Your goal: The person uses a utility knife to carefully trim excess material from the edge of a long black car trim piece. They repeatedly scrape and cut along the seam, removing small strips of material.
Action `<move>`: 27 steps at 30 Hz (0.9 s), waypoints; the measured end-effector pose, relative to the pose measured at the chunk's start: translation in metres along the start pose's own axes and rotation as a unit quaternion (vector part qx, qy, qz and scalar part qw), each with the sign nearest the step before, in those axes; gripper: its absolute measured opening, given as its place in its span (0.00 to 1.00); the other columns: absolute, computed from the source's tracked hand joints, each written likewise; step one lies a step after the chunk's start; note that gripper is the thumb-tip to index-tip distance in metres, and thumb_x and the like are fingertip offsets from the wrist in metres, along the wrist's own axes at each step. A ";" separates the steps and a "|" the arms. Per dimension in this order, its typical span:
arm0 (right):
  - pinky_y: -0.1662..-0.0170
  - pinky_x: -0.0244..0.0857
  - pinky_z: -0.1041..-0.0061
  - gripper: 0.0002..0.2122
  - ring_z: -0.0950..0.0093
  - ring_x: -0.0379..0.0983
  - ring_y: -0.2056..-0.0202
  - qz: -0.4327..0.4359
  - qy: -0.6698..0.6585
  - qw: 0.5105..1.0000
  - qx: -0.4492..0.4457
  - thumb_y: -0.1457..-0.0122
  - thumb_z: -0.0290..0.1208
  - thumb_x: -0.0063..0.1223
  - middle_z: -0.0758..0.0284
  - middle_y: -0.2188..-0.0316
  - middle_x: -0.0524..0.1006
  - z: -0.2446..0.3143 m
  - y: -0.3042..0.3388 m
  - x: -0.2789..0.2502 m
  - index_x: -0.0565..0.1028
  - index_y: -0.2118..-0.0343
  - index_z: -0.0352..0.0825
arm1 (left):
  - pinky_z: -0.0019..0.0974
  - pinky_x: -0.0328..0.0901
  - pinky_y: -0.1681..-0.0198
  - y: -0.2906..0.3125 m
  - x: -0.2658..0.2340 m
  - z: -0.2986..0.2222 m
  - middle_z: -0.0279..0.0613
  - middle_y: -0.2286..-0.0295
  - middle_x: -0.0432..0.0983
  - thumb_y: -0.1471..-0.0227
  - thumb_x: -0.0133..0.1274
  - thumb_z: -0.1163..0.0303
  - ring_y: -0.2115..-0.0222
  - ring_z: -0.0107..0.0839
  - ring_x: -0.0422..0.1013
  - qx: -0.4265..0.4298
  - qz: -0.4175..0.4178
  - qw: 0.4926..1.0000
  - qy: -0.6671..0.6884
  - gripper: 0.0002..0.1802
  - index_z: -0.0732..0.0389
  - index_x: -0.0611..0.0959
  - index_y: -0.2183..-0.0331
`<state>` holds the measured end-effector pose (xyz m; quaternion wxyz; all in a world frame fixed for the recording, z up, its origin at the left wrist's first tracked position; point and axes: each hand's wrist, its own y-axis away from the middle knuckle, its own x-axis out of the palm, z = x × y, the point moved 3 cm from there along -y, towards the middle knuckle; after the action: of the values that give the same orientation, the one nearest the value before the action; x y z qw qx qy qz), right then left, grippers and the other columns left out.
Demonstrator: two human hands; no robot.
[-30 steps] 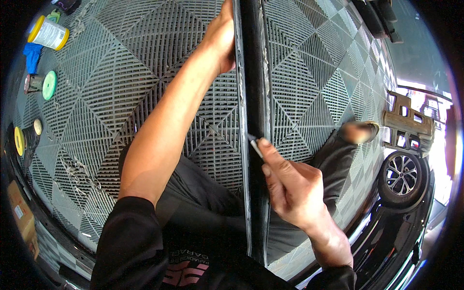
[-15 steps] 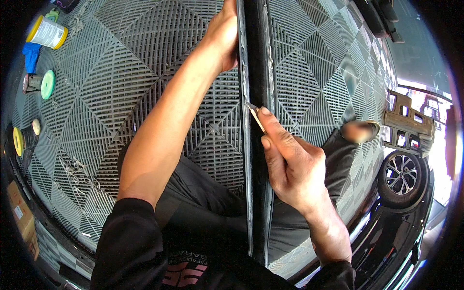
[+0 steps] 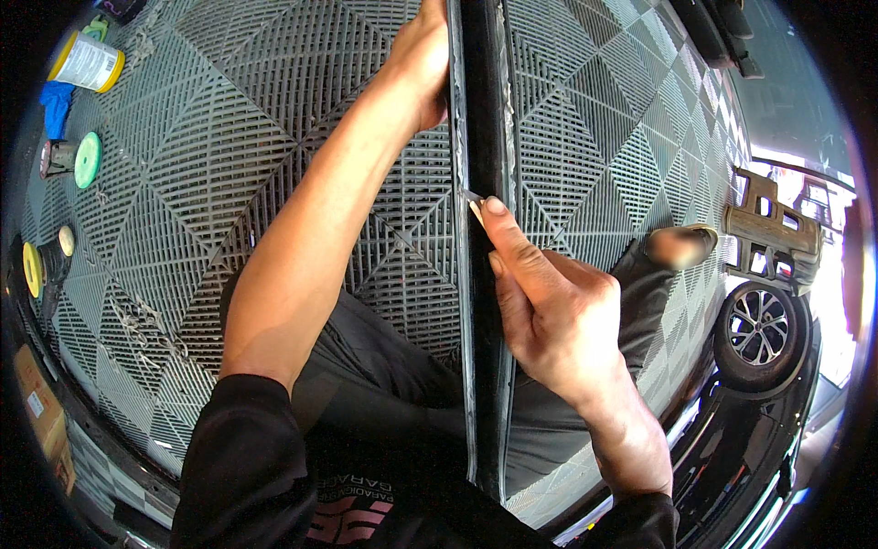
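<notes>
Black trim strip (image 3: pixel 483 110), head view: runs lengthwise from the top of frame down between the legs (image 3: pixel 375 357). Left hand (image 3: pixel 422 73) at its upper left edge; fingers hidden, can't tell how firm the grip. Right hand (image 3: pixel 558 311) pinches a slim pointed tool (image 3: pixel 476 212), tip at that edge. I'd keep the tip shallow, pressure light, left fingers out of its line.

floor (image 3: pixel 219 101): grey slatted tiles, diamond pattern | far right: bright white light (image 3: pixel 837 352)
</notes>
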<state>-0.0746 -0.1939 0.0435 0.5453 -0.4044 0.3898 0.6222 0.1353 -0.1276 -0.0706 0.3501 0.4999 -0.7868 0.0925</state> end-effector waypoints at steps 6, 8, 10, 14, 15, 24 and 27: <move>0.78 0.67 0.70 0.26 0.70 0.70 0.86 0.009 0.057 0.998 -0.019 0.43 0.20 0.61 0.66 0.86 0.71 0.005 0.002 -0.002 0.75 0.40 0.38 | 0.31 0.70 0.84 0.001 0.000 -0.001 0.37 0.69 0.71 0.29 0.39 0.53 0.79 0.26 0.71 -0.006 -0.016 1.000 -0.011 0.21 0.53 0.67 0.42; 0.79 0.67 0.70 0.26 0.70 0.70 0.87 0.017 0.056 0.998 -0.016 0.44 0.20 0.61 0.66 0.86 0.70 0.006 0.001 -0.004 0.76 0.40 0.38 | 0.31 0.70 0.84 0.002 0.000 -0.001 0.37 0.70 0.71 0.28 0.39 0.52 0.79 0.25 0.71 -0.015 -0.025 0.999 -0.018 0.21 0.53 0.67 0.42; 0.79 0.66 0.70 0.26 0.71 0.69 0.87 0.021 0.055 0.998 -0.016 0.44 0.20 0.61 0.67 0.87 0.70 0.006 0.001 -0.005 0.76 0.40 0.38 | 0.31 0.70 0.84 0.003 -0.001 -0.002 0.37 0.70 0.71 0.28 0.39 0.52 0.79 0.25 0.70 -0.040 -0.037 0.998 -0.023 0.21 0.53 0.67 0.42; 0.80 0.66 0.71 0.26 0.71 0.68 0.87 0.024 0.056 0.998 -0.022 0.44 0.20 0.61 0.67 0.87 0.69 0.004 0.004 -0.004 0.75 0.40 0.38 | 0.30 0.69 0.85 0.007 0.004 -0.006 0.37 0.70 0.71 0.29 0.39 0.51 0.81 0.25 0.70 -0.029 -0.027 0.999 -0.029 0.22 0.53 0.67 0.42; 0.80 0.66 0.71 0.26 0.71 0.68 0.87 0.026 0.058 0.998 -0.023 0.44 0.20 0.61 0.67 0.87 0.69 0.003 0.005 -0.004 0.75 0.40 0.38 | 0.30 0.69 0.86 0.007 0.006 -0.006 0.37 0.70 0.71 0.29 0.39 0.51 0.81 0.24 0.69 -0.033 -0.036 0.998 -0.032 0.22 0.53 0.67 0.42; 0.79 0.66 0.72 0.26 0.72 0.68 0.87 0.030 0.056 0.998 -0.015 0.43 0.18 0.59 0.66 0.85 0.71 0.008 0.011 -0.003 0.74 0.39 0.35 | 0.31 0.70 0.84 0.003 0.000 -0.002 0.37 0.69 0.72 0.28 0.39 0.52 0.80 0.26 0.70 -0.023 -0.025 0.999 -0.026 0.23 0.51 0.66 0.39; 0.77 0.69 0.75 0.23 0.74 0.73 0.84 0.002 -0.053 0.998 0.024 0.40 0.17 0.57 0.62 0.82 0.76 0.003 0.013 0.000 0.74 0.40 0.32 | 0.32 0.71 0.83 0.001 0.002 -0.002 0.37 0.68 0.72 0.28 0.40 0.54 0.79 0.26 0.71 -0.023 -0.034 0.999 -0.006 0.23 0.49 0.65 0.37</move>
<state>-0.0881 -0.1921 0.0451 0.5731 -0.3572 0.3761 0.6345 0.1350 -0.1275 -0.0679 0.3595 0.5187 -0.7734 0.0591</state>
